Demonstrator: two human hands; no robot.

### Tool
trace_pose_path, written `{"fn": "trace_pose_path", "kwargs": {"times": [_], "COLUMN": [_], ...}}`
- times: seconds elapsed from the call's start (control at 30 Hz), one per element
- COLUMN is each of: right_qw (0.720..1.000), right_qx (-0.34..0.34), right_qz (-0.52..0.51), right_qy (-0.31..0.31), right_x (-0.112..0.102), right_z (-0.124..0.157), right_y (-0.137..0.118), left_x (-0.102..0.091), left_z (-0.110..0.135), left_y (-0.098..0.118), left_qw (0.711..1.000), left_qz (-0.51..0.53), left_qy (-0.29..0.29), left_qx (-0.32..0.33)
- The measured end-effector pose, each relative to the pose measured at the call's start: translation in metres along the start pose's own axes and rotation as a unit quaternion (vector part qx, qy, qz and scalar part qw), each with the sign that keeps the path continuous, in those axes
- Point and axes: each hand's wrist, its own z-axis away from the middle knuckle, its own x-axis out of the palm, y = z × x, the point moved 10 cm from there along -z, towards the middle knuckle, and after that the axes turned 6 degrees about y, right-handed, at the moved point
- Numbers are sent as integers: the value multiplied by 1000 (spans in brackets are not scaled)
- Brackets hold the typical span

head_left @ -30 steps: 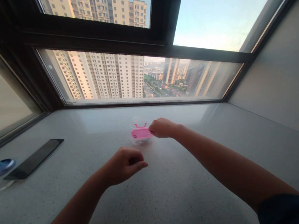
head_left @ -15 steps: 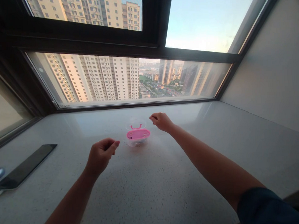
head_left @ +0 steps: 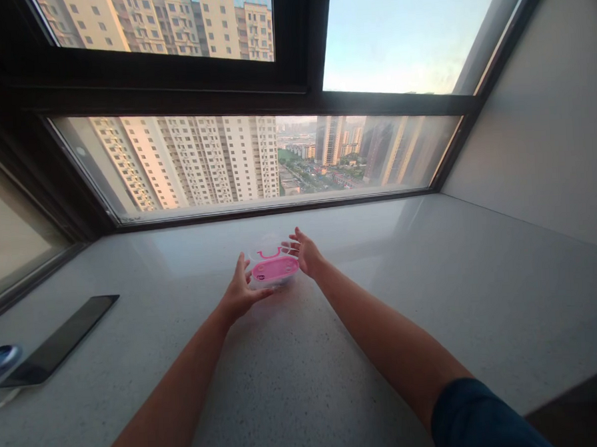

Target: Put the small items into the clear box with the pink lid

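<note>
A small oval container [head_left: 275, 269] with a pink top, a see-through body and a thin pink handle stands on the pale speckled counter [head_left: 306, 370]. My left hand [head_left: 242, 288] is at its left end, fingers spread, thumb stretched along the front. At the right end is my right hand [head_left: 304, 251], fingers apart and pointing toward the handle. Both hands are open around the container; whether the fingertips touch it I cannot tell. Small contents seem to show through the clear body, too blurred to name.
On the left lies a dark flat tablet-like device [head_left: 59, 339] with a white cable [head_left: 5, 400] near its lower end. Beside it is a blue round-ended object [head_left: 3, 361], cut off by the frame. A dark window frame [head_left: 278, 208] borders the counter's back; a pale wall [head_left: 535, 151] rises at right.
Both hands have moved inward to the container's two ends. Their fingers, curled before, have opened and spread. The container stays about where it was, and the view has shifted slightly.
</note>
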Motion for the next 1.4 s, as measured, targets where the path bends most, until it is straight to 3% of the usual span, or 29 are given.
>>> {"fn": "trace_pose_path", "kwargs": {"times": [0.1,0.23,0.33,0.47,0.67,0.83,0.93,1.03,1.13,1.4], "right_qw": [993,990,992,981,903,800,736,688,670,649], "right_qx": [27,5,-50,-165,-304,-404,-430,-407,-387,-393], "right_qz": [-112,-141,-108,17,248,393,471,529,541,560], "right_qy": [13,-6,-50,-99,-175,-205,-227,-285,-330,-332], "right_x": [0,1,6,11,30,46,55,64,68,67], "right_z": [2,4,9,27,63,83,90,93,96,99], "right_y": [3,0,-11,-37,-56,-60,-54,-39,-30,-26], "left_x": [8,12,13,11,15,18,16,14,14,14], "left_z": [-7,-9,-6,-1,4,3,1,0,0,-2], "left_y": [-5,-5,0,9,15,16,16,20,21,16], "left_qw": [1000,998,996,994,993,989,987,982,981,989], "left_qz": [15,23,25,32,9,-31,-39,-36,-25,24], "left_qy": [-2,-13,-30,-31,-50,-66,-65,-64,-72,-74], "left_qx": [26,65,82,95,106,129,144,172,178,128]}}
